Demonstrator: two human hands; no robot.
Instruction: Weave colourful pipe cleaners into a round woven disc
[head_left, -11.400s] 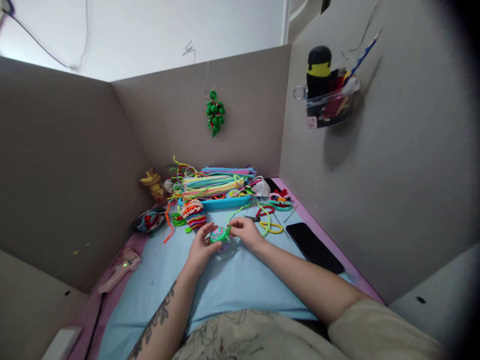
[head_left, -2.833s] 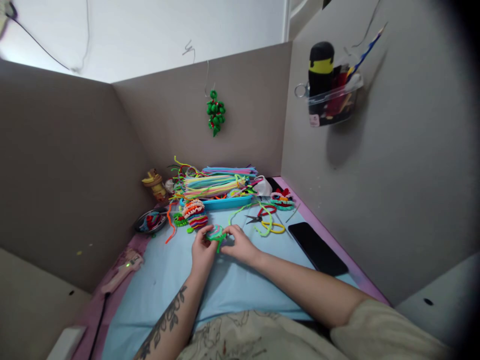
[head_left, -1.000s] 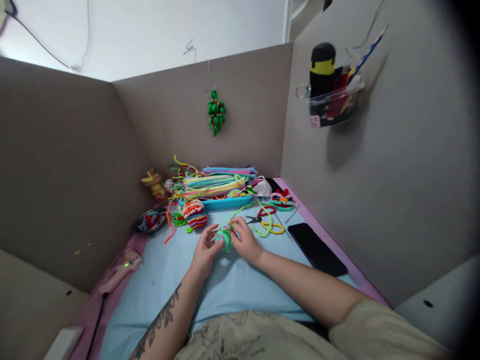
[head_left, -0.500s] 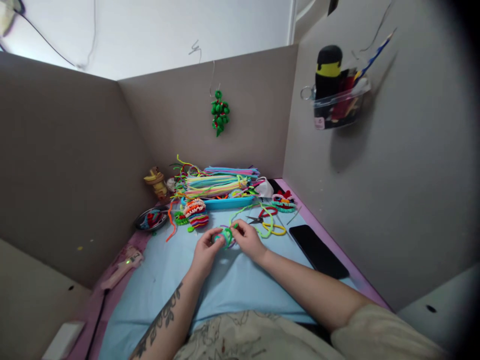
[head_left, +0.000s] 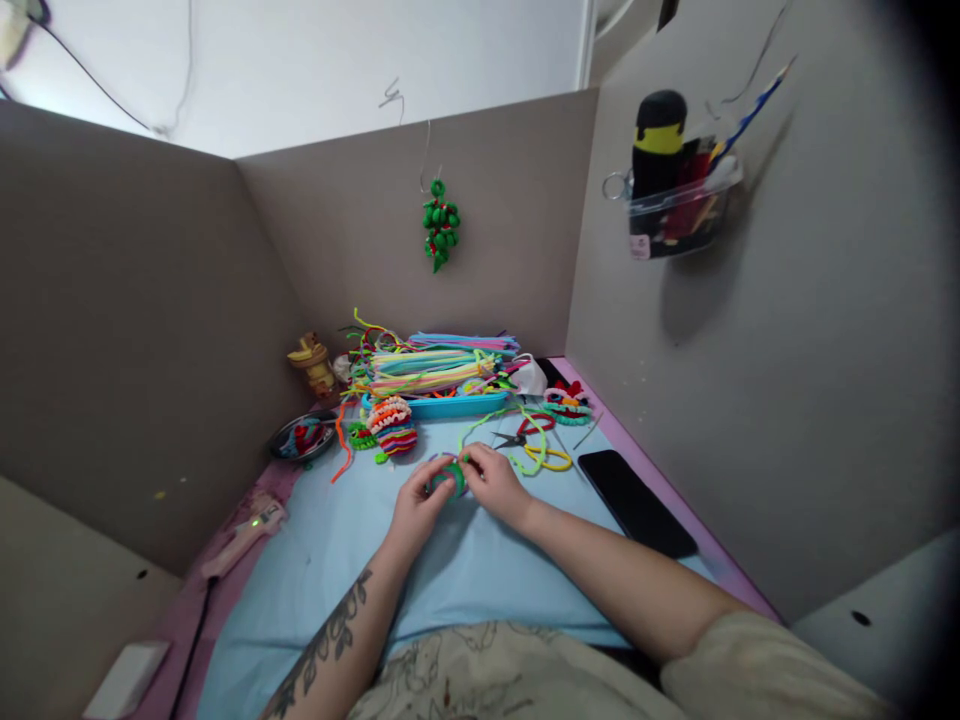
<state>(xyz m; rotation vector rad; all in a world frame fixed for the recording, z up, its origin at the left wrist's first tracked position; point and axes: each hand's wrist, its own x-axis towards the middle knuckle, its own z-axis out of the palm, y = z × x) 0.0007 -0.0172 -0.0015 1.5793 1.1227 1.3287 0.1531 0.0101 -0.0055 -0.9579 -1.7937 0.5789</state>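
Between my hands is a small rounded piece of green and purple pipe cleaners (head_left: 453, 484), held above the blue cloth (head_left: 480, 580). My left hand (head_left: 421, 496) grips its left side with thumb and fingers. At the upper right of the piece, my right hand (head_left: 492, 481) pinches a green pipe cleaner end, mostly hidden by the fingertips. Just beyond my right hand lie scissors (head_left: 551, 458) with yellow and red handles. A loose light green pipe cleaner (head_left: 541, 440) curves around them.
A blue tray (head_left: 457, 405) piled with pipe cleaners stands at the back. A striped pipe cleaner figure (head_left: 393, 428) sits before it. A metal bowl (head_left: 281, 445) and pink glue gun (head_left: 247, 538) are on the left, a black phone (head_left: 636, 503) on the right. Grey panels (head_left: 510, 220) enclose the table.
The rounded piece has turned slightly in my left hand. My right fingers have shifted a little left and are closed tighter over the green end.
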